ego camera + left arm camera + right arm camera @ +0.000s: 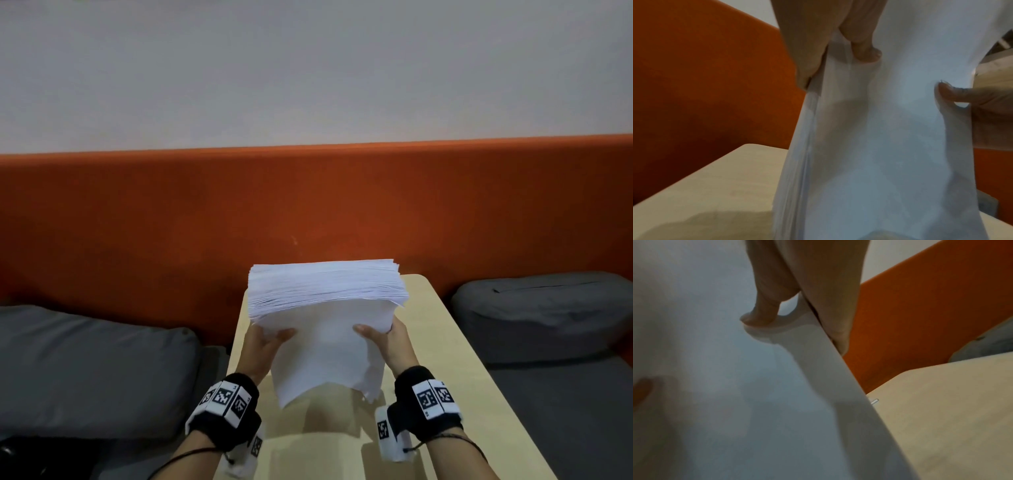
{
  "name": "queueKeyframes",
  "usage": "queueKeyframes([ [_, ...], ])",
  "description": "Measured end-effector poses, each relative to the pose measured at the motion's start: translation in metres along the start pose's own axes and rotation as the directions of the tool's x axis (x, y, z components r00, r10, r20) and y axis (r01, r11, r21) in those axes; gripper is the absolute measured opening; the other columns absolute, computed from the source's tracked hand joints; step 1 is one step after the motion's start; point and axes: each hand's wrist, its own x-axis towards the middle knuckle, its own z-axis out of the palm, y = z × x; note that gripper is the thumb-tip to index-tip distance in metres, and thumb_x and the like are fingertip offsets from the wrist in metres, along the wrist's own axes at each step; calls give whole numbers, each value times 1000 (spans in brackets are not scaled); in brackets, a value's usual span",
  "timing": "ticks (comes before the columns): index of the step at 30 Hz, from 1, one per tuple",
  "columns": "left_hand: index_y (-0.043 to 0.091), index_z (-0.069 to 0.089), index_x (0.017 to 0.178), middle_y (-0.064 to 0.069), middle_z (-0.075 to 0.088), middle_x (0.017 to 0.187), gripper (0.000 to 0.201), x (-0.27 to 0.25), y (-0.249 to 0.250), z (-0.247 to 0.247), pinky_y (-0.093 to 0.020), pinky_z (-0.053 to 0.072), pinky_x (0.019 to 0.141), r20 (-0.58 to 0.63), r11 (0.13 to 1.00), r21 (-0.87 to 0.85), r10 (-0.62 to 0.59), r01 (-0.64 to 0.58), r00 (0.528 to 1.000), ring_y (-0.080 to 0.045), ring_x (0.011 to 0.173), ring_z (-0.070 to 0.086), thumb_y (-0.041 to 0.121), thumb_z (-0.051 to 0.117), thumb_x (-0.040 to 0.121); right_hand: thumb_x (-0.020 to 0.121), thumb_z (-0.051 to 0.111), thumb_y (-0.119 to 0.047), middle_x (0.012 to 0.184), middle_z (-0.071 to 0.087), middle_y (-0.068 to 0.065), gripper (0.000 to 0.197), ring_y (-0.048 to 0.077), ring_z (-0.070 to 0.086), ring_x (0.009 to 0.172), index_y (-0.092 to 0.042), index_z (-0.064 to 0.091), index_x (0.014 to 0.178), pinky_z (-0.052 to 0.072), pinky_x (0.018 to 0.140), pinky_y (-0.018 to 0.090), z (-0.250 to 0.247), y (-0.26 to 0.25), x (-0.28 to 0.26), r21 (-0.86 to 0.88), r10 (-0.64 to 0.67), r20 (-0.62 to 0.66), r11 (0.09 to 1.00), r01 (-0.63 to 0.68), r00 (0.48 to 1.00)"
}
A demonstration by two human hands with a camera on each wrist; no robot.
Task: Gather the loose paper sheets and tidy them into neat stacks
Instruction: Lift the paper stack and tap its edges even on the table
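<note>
A thick stack of white paper [325,308] stands upright on its lower edge, tilted toward me, over the light wooden table [445,359]. My left hand [265,342] grips its left side, thumb on the near face and fingers behind. My right hand [387,337] grips the right side the same way. The upper edges of the sheets fan out unevenly. In the left wrist view the stack [869,146] fills the middle with my left thumb [863,48] pressed on it. In the right wrist view my right thumb [760,316] dents the stack's [715,369] front sheet.
An orange padded panel [171,222] runs behind the table under a grey wall. A grey cushion [85,370] lies to the left, and another grey cushion [548,315] to the right. A small white thing [874,401] lies on the table by the stack's right edge.
</note>
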Motion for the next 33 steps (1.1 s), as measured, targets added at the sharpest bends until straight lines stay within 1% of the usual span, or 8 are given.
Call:
queueKeyframes([
  [3,5,63,94,25,70,70,22,8,13,-4,-11,50,62,8,999,-1,54,-54,998,9,68,64,-9,66,77,75,71,3,84,70,-5,25,4,67,72,-17,65,89,51,60,13,2,-12,1,-5,-20,15,1000,20,1000],
  [5,0,59,104,14,71,76,29,14,29,-5,-10,50,61,-12,992,-79,97,-98,995,7,70,66,-9,65,78,74,72,3,84,70,-4,25,8,68,73,-11,65,93,52,60,14,5,-23,4,8,-56,8,998,56,998],
  [8,7,55,110,4,66,95,35,21,54,-5,-14,52,66,-90,968,-186,156,-171,984,2,78,66,-7,64,80,74,72,3,84,70,-4,29,6,68,70,-6,64,101,51,58,13,8,-44,9,62,-125,-16,990,125,992],
  [15,20,56,100,2,65,97,27,27,65,-3,-17,54,72,-93,943,-218,238,-253,967,1,80,66,-1,62,83,52,78,-34,86,74,-6,57,6,70,79,-11,65,102,53,66,17,13,-65,12,104,-211,-15,972,212,977],
  [20,22,57,101,13,72,89,38,23,65,-6,-17,53,69,-70,936,-271,213,-224,975,1,81,66,32,75,69,66,83,-11,93,71,-3,40,17,66,91,-15,62,100,52,76,23,9,-73,10,-46,-275,-9,961,274,961],
  [26,14,59,102,1,68,93,22,12,43,-1,-14,52,61,-99,962,-249,90,-112,991,-4,77,67,1,62,84,66,83,-19,95,62,-5,44,13,55,91,-19,57,102,42,78,20,7,-97,10,-556,-407,66,743,373,911],
  [31,9,58,107,2,67,91,23,9,37,1,-14,52,62,-84,965,-250,59,-78,995,2,73,66,-1,60,85,73,78,-31,99,58,3,40,22,55,92,-13,60,104,45,80,33,9,-109,9,-829,-360,180,446,338,915],
  [33,10,58,106,3,66,92,22,10,37,0,-14,52,62,-89,966,-245,59,-79,994,3,72,66,0,60,86,73,77,-30,106,55,1,46,20,53,98,-14,58,111,42,83,29,11,-112,10,-850,-349,192,408,333,917],
])
